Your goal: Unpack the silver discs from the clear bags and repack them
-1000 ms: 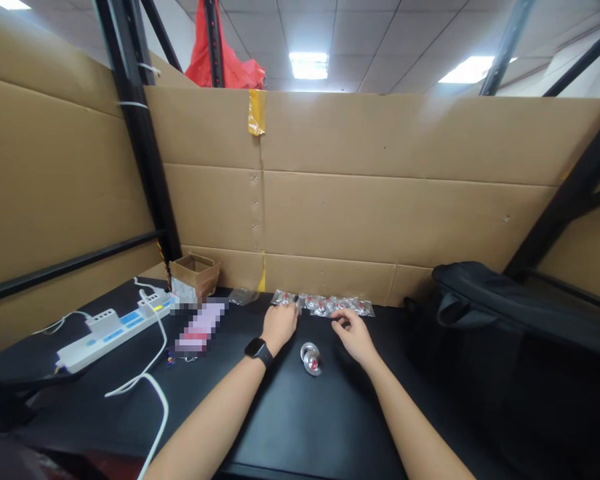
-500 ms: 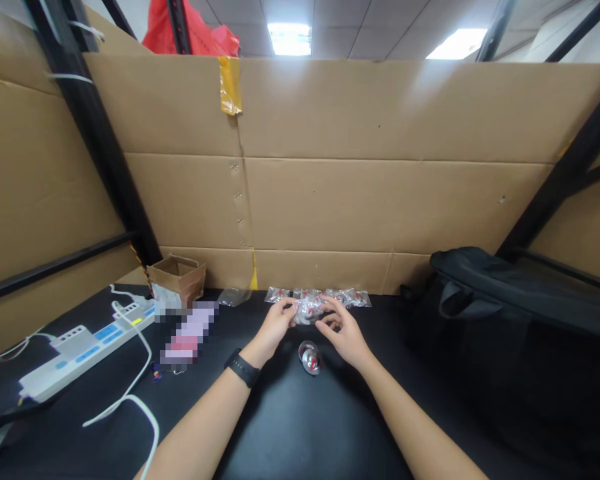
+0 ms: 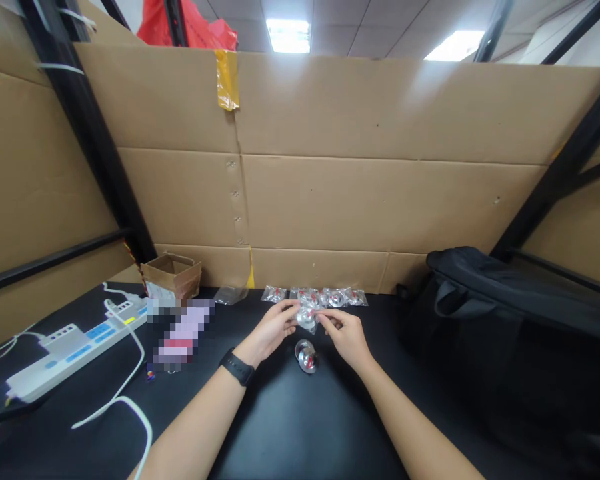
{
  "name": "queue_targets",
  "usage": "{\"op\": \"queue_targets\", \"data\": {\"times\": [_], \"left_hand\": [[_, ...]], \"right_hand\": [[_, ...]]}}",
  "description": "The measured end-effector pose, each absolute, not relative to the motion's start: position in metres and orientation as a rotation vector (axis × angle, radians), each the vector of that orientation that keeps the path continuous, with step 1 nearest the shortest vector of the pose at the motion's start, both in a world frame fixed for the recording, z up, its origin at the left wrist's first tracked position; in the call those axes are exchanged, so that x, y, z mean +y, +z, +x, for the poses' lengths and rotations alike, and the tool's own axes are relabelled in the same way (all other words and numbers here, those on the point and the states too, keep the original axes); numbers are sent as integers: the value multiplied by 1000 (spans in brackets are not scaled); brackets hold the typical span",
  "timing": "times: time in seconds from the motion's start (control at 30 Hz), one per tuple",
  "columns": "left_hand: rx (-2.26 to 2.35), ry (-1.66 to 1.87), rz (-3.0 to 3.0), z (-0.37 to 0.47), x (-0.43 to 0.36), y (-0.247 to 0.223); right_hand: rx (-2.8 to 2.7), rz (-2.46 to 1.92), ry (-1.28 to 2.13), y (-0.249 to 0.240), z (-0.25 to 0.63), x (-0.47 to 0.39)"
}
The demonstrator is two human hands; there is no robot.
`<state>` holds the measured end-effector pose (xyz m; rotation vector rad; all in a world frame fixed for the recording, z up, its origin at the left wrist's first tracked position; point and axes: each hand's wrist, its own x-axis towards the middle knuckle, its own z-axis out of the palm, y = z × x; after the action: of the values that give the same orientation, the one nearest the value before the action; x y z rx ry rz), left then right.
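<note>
Between my two hands is a small clear plastic packet [image 3: 307, 319] with a shiny round metal piece and a bit of red in it. My left hand [image 3: 276, 327] pinches its left side, a dark watch on that wrist. My right hand [image 3: 346, 335] pinches the packet's right edge with thumb and forefinger. Just below, on the black table, lie shiny round metal pieces [image 3: 307, 360] with a red mark, out of any packet and overlapping. Several similar clear packets [image 3: 336, 298] lie in a row behind my hands, partly hidden by them.
On the left are a white power strip [image 3: 75, 353] with cables, a blurred-out pinkish flat item [image 3: 185, 333] and a small open cardboard box [image 3: 173, 275]. A clear plastic bag [image 3: 231, 295] lies by the cardboard wall [image 3: 320, 207]. A large black bag [image 3: 505, 333] fills the right.
My right hand's fingers have closed from a looser spread onto the packet's edge. The packet now hangs lower and flatter between my hands. The view has shifted slightly.
</note>
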<state>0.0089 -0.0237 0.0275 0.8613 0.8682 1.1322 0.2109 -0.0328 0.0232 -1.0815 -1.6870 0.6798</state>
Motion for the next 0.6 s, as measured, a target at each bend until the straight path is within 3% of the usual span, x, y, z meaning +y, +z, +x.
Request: {"op": "queue_targets", "data": {"times": [0.4,0.6], "left_hand": [[984,1342,1484,10,-14,16],[1124,1402,1751,4,-21,27]], "right_hand": [[-1097,-817,1212,28,211,-26],[-1367,-840,1001,22,211,-28]]}}
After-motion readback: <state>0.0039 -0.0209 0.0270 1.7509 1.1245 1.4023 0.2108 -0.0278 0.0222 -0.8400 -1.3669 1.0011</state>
